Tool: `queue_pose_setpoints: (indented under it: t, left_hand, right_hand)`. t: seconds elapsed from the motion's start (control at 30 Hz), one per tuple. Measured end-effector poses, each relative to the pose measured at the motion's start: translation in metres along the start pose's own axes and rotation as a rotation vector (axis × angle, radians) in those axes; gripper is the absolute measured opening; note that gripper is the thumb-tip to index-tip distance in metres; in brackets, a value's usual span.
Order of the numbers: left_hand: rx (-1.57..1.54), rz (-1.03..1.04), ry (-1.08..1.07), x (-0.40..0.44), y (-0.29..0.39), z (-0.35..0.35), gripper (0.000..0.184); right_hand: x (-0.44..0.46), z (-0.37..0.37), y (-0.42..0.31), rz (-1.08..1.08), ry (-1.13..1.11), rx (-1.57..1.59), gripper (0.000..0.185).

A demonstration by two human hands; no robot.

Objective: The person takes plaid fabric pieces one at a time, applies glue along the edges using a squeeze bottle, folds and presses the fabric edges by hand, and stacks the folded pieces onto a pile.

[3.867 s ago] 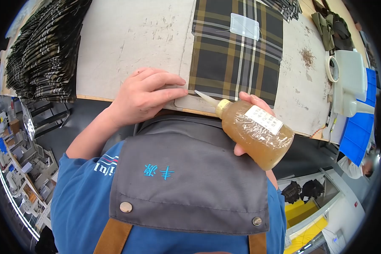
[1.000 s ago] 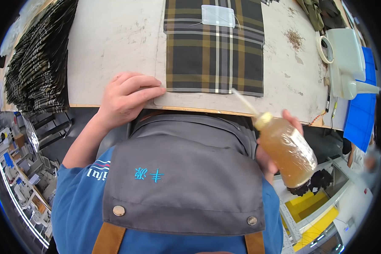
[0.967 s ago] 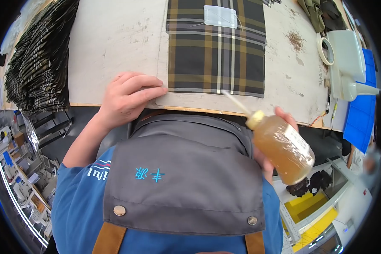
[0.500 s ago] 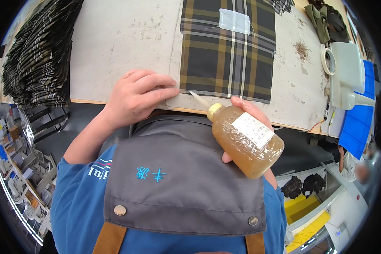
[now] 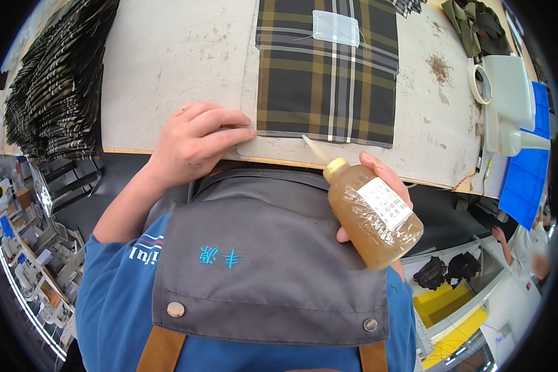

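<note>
My right hand (image 5: 404, 190) is wrapped round a squeeze bottle (image 5: 369, 232) of amber liquid, with a yellow cap, a white label and a long pointed nozzle. The bottle tilts, and its tip meets the near edge of a dark plaid fabric piece (image 5: 310, 93) on the table. At that piece's near left corner, my left hand (image 5: 199, 139) rests with its fingers stretched out; the fingertips touch or almost touch the cloth. Its thumb is hidden. A translucent white card (image 5: 335, 28) with loose threads lies on the fabric.
A tall stack of folded plaid fabric (image 5: 56, 87) stands on the left of the worktable (image 5: 173, 62). To the right are a tape roll (image 5: 481, 84), a pale plastic container (image 5: 508, 93), a blue tray (image 5: 527, 180) and olive cloth (image 5: 465, 25). A co-worker (image 5: 524, 245) is at far right.
The nozzle tip has moved right along the fabric's near edge, and my right hand went with the bottle. My left hand stays at the corner. The co-worker's arm now shows more.
</note>
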State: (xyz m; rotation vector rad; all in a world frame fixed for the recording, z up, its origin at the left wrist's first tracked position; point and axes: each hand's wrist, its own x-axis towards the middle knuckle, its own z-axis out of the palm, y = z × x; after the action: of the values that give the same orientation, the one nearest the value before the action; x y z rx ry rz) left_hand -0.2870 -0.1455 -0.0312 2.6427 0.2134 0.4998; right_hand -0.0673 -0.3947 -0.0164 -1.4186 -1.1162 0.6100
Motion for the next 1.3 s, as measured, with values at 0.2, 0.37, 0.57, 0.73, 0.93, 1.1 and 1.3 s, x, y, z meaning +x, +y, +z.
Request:
queue_pose_setpoints:
  t: [0.2, 0.37, 0.57, 0.73, 0.93, 1.1, 1.3]
  left_hand:
    - [-0.010, 0.003, -0.005, 0.003, 0.002, -0.001, 0.035]
    - [-0.015, 0.009, -0.011, 0.005, 0.002, -0.001, 0.035]
    - [-0.028, 0.052, 0.007, 0.007, 0.000, -0.003, 0.038]
    - [-0.085, 0.011, 0.160, 0.007, 0.002, -0.010, 0.040]
    - [0.042, 0.111, -0.110, 0.104, 0.040, -0.008, 0.033]
    - [0.172, 0.354, -0.308, 0.164, 0.056, 0.007, 0.034]
    - [0.361, 0.545, -0.512, 0.183, 0.055, 0.026, 0.015]
  right_hand:
    - [-0.011, -0.020, 0.001, 0.013, 0.064, -0.041, 0.109]
    - [-0.022, -0.027, 0.007, 0.008, 0.222, -0.045, 0.104]
    - [-0.027, -0.041, 0.024, 0.049, 0.400, -0.215, 0.126]
    - [-0.007, -0.069, 0.029, 0.251, 0.722, 0.869, 0.092]
    - [0.030, -0.098, 0.029, 0.374, 0.592, 1.384, 0.078]
    - [0.045, -0.109, 0.052, 0.419, 0.591, 1.334, 0.086]
    - [0.039, -0.133, 0.062, 0.383, 0.591, 1.374, 0.098]
